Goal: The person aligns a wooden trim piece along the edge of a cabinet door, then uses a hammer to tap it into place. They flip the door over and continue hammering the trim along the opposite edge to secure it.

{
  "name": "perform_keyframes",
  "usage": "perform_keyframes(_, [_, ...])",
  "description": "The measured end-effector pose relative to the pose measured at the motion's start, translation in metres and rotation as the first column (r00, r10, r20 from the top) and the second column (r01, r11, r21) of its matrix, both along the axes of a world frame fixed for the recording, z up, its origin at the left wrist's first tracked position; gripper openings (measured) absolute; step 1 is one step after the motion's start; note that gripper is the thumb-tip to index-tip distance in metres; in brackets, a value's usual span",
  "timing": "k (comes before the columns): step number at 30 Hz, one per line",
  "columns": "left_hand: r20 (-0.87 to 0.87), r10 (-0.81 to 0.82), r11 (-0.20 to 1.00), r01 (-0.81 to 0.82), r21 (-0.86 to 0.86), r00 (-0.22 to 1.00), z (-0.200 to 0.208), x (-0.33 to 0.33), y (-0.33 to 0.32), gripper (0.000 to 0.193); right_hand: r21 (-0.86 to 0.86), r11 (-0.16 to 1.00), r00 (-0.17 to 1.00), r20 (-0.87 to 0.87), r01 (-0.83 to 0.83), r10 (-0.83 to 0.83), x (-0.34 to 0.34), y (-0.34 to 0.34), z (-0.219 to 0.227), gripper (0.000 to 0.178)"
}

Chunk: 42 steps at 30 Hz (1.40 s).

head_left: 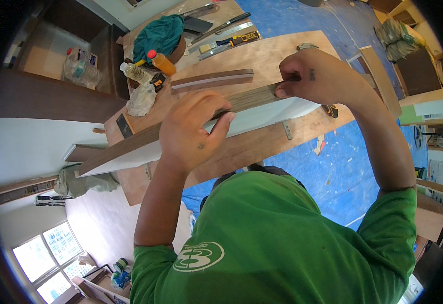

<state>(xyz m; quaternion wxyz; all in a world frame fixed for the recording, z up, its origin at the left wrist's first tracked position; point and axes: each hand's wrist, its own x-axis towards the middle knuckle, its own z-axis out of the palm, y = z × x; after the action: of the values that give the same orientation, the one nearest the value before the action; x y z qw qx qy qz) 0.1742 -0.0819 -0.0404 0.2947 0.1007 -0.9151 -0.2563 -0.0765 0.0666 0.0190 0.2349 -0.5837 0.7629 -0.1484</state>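
Observation:
A long board stands on edge across the workbench (pixel 267 55), its white face (pixel 264 115) toward me and a brown wood-grain strip (pixel 252 99) along its top. My left hand (pixel 193 126) is closed over the strip left of the middle, thumb against fingers, with a dark edge showing between them. Farther right, my right hand (pixel 317 81) pinches the strip near its right end with thumb and bent fingers. Whether the strip is fixed to the board there is hidden by my fingers. Behind it lies a shorter brown-and-white strip (pixel 212 79).
Bottles, including an orange one (pixel 161 62), a tape measure (pixel 157 81) and a green cloth (pixel 159 39) crowd the bench's far left. A brush (pixel 214 45) and other hand tools lie at the back. Metal hinges (pixel 287 130) sit along the near side. Blue sheeting (pixel 328 172) covers the floor.

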Motion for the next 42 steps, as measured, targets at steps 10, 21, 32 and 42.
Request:
perform_keyframes(10, [0.003,-0.032,0.995,0.032,-0.089,0.999,0.014,-0.033,0.038,0.024,-0.003,1.0,1.0,-0.006,0.0,0.0,-0.003,0.0,-0.004,0.045])
perform_keyframes(21, [0.004,-0.064,0.998,0.064,0.005,0.998,0.002,-0.059,0.04,0.018,-0.011,0.988,0.964,-0.218,0.155,-0.154,-0.018,0.029,0.039,0.047])
perform_keyframes(32, [0.028,-0.024,1.0,0.024,-0.008,0.999,0.002,-0.059,0.045,0.017,-0.039,0.984,0.982,-0.072,0.172,-0.174,-0.072,0.065,0.018,0.036])
perform_keyframes(42, [-0.025,-0.04,0.998,0.039,-0.055,0.999,0.004,-0.061,0.045,0.016,-0.005,0.977,0.976,-0.033,0.215,-0.215,-0.069,0.065,0.014,0.033])
